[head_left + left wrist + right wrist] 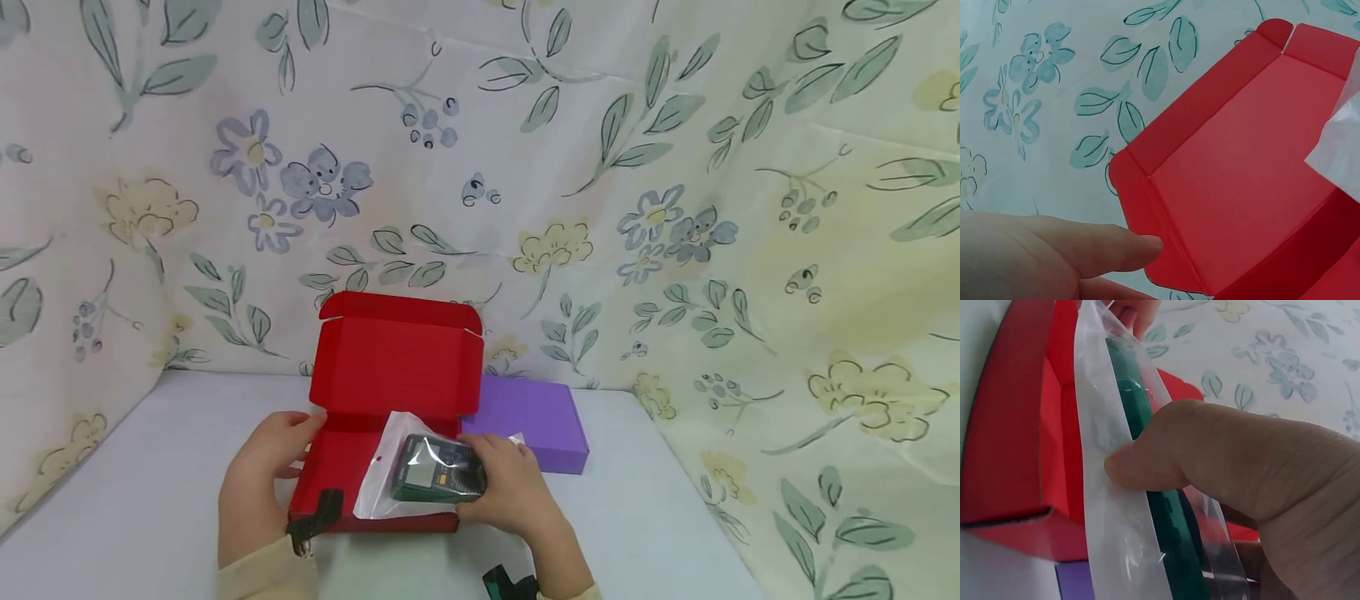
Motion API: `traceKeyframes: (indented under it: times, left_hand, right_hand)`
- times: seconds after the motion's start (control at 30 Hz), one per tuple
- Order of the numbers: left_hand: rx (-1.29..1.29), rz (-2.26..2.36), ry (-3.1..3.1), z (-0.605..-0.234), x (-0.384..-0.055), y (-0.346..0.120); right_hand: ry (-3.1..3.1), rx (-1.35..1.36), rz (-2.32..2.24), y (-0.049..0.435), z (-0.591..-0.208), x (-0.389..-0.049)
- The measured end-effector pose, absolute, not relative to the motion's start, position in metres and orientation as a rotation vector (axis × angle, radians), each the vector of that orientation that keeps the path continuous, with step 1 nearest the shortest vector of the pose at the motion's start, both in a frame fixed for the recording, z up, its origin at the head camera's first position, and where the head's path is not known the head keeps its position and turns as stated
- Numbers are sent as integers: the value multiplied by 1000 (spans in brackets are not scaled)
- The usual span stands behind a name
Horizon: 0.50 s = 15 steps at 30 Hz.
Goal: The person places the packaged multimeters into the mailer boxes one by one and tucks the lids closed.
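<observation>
A dark green handheld multimeter [441,472] with a grey screen lies tilted inside a clear and white plastic bag [375,483]. My right hand [513,487] grips the bagged multimeter by its right end, above the red box. Its thumb [1147,456] presses along the green side through the plastic. The red cardboard box [330,458] stands with its lid [397,358] raised at the back. Beside the box's left wall is my left hand [266,462], fingers extended at the rim near the lid's hinge. Most of its fingers are hidden in the left wrist view.
A closed purple box [532,417] lies behind and to the right of the red box. All stand on a white table [645,508]. A floral cloth [480,183] hangs behind and along the sides.
</observation>
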State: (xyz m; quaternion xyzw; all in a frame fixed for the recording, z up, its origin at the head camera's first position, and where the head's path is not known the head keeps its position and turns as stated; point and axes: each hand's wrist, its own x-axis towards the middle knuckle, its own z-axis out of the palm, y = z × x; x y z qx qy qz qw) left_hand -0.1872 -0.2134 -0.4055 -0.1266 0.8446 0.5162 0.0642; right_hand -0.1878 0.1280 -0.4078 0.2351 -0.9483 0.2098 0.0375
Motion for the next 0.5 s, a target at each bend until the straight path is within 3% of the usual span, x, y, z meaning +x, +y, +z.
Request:
traceKeyframes:
  times: [0.5]
  left_hand:
    - [-434,1581,2552,-407,-186,-212]
  right_hand:
    - [-2919,748,664,100,-405,-194]
